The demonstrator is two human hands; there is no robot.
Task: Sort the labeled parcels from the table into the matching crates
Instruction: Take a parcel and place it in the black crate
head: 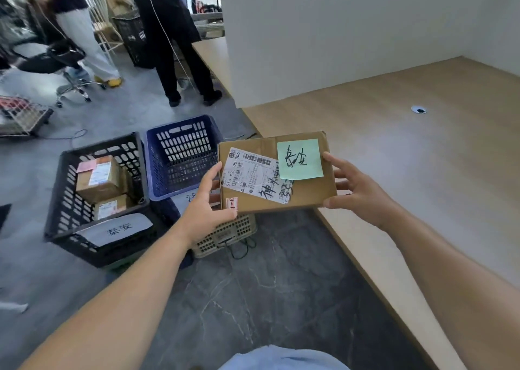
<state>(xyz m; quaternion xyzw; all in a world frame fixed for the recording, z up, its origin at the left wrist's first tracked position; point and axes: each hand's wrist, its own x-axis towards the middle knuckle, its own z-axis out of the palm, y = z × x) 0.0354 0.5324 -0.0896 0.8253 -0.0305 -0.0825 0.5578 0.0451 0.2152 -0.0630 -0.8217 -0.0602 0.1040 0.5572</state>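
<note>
Item 1. Flat cardboard parcel (306,195), held in the air over the near left edge of the wooden surface (422,172). Top face up, carrying a white shipping label (257,176) and a green sticky note (299,159) with handwritten characters.

Item 2. Left grip (208,203): clasps the parcel's left edge, thumb on top at the near corner, fingers beneath.

Item 3. Right grip (357,189): clasps the parcel's right edge, thumb at the near corner, fingers spread along the side.

Item 4. Black crate (64,200), on the floor, left. Contents: one brown box (98,179) with a pink note and white label, and a second box (111,206) nearer, partly beneath it. A white paper tag (115,229) with characters hangs on the near wall.

Item 5. Blue crate (183,150), just right of the black one and touching it; slotted walls and floor show.

Item 6. Beige crate (230,231), on the floor under the held parcel, mostly hidden; contents cannot be told.
</note>
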